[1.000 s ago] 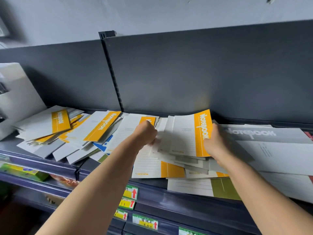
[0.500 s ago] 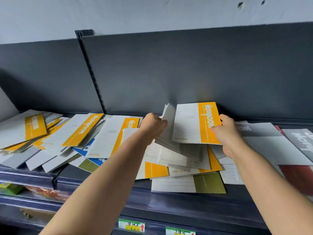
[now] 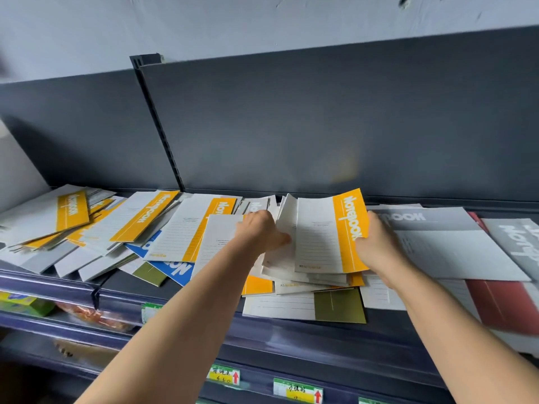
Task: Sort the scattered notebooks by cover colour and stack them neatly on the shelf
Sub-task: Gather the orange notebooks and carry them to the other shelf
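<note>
Both hands grip one small bundle of yellow-banded notebooks point(image 3: 326, 234) from opposite edges. Left hand point(image 3: 259, 233) is curled closed over the bundle's left edges, where several white covers fan apart. Right hand point(image 3: 376, 246) is closed on the yellow band of the top cover, thumb on the face; its fingers are hidden under the bundle. The bundle is tilted, far edge raised, near edge resting on the loose pile point(image 3: 306, 282) below it, mid-shelf.

Risks, judged from this state:
- The fanned left edges are not squared. If the bundle is lifted now, the inner notebooks could slide out of the left grip and drop back into the pile.
- The pile beneath overlaps the bundle's near edge. Dragging rather than lifting could pull a stray cover along, mixing colours.
- An olive-banded notebook point(image 3: 339, 304) lies at the front lip of the shelf point(image 3: 291, 330), partly under the pile. A push toward the person could tip it over the edge.

Outward: left of the hands, more yellow-banded notebooks point(image 3: 143, 218) lie scattered over a blue notebook point(image 3: 172, 269), unsorted. Right, touching the right hand, large grey notebooks point(image 3: 437, 243) lie over a red cover point(image 3: 501, 307). Sorting looks early; no neat stack is visible yet.
</note>
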{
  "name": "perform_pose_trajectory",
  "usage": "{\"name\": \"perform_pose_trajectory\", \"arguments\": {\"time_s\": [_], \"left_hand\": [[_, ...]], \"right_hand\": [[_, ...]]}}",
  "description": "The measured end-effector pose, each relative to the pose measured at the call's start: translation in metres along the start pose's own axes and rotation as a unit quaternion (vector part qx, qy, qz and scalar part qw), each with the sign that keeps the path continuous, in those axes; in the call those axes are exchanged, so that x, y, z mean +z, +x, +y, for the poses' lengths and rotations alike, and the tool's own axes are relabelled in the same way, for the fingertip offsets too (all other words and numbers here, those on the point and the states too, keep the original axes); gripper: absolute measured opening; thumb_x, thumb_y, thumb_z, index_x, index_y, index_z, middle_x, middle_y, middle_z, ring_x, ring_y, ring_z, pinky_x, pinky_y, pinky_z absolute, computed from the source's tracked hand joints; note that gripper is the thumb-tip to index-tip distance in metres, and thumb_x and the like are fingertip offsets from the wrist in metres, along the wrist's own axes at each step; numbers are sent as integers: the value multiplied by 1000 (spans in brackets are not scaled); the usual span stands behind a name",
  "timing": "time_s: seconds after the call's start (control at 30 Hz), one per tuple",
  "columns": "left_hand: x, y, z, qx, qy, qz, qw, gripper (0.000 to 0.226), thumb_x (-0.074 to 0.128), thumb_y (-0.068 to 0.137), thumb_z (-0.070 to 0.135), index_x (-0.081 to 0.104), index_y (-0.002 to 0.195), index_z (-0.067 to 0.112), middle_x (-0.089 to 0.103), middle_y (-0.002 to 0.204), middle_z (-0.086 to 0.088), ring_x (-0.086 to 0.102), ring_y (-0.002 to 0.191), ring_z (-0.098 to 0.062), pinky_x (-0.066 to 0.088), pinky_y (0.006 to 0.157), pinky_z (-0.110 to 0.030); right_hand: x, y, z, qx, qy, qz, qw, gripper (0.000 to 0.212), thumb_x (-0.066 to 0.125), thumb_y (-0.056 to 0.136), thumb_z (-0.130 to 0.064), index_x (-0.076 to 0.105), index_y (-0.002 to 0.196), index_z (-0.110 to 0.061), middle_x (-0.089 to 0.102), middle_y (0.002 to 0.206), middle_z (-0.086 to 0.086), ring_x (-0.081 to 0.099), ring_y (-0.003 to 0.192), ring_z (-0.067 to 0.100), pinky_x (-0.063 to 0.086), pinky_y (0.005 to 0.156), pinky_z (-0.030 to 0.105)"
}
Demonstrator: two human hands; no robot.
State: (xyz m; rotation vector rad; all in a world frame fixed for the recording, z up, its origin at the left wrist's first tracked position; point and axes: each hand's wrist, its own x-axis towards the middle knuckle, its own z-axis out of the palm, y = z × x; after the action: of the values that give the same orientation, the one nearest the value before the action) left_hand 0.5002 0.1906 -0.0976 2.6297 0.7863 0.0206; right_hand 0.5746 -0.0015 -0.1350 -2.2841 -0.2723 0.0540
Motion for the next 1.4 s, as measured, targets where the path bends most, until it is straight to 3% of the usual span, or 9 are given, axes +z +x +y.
{"name": "perform_pose_trajectory", "arguments": {"time_s": [0.1,0.23,0.37,0.57,0.7,0.93,1.17,1.3,1.4], "left_hand": [[0,-3,8,-18,-71,40,997,43,78,72,34,64,102,6,66,102,-10,62,93,-29,41,66,-28],[2,-11,20,-7,-223,4,975,60,79,74,18,44,121,11,54,107,-4,56,101,-25,51,79,-35],[-3,-7,13,-20,-276,22,961,33,70,80,13,60,110,6,66,104,-14,64,94,-31,54,75,-38],[-45,-3,-10,18,-380,140,914,17,58,81,0,61,93,11,66,96,-6,63,90,-28,51,62,-29],[-62,-3,-43,27,-322,167,932,19,56,80,1,60,93,15,67,98,-5,64,91,-30,57,79,-45],[-78,-5,-134,-35,-185,185,965,31,52,79,7,61,109,9,67,103,-10,59,88,-31,43,68,-32],[-90,-9,-204,-85,-15,181,980,36,51,83,6,49,119,8,61,117,-17,55,109,-38,42,79,-37],[-94,-11,-205,-67,54,174,981,39,57,83,9,44,120,9,54,125,-13,48,116,-36,42,81,-39],[-86,-21,-184,34,141,184,972,44,64,83,17,48,123,12,47,129,-9,43,117,-31,43,85,-38]], "right_hand": [[-3,-1,4,-9,17,-5,1000,21,45,89,-1,51,107,-11,59,95,11,54,75,22,37,53,26],[-7,-5,4,-4,46,-13,999,21,47,89,0,53,106,-12,60,95,9,55,77,22,38,55,25],[-15,-4,-5,3,121,6,993,22,47,90,1,58,102,-14,64,96,8,60,87,28,49,71,35],[-25,-10,-33,33,288,65,955,19,48,97,-6,59,110,-16,64,98,-3,60,89,14,47,64,26],[-11,-17,-54,35,289,68,954,21,48,95,-2,61,103,-16,66,94,-1,62,86,16,51,71,32],[45,-41,-83,33,238,6,971,32,46,91,6,61,100,-22,68,97,3,65,90,22,53,76,36],[85,-68,-107,5,86,-24,996,26,42,90,2,52,92,-22,65,94,6,63,88,30,52,78,41],[97,-83,-113,14,-4,-10,1000,28,42,93,-1,49,116,-17,59,105,6,55,90,24,43,68,31],[102,-89,-118,7,-80,-9,997,27,46,94,-8,49,121,-12,59,118,9,56,99,27,40,68,29]]}}
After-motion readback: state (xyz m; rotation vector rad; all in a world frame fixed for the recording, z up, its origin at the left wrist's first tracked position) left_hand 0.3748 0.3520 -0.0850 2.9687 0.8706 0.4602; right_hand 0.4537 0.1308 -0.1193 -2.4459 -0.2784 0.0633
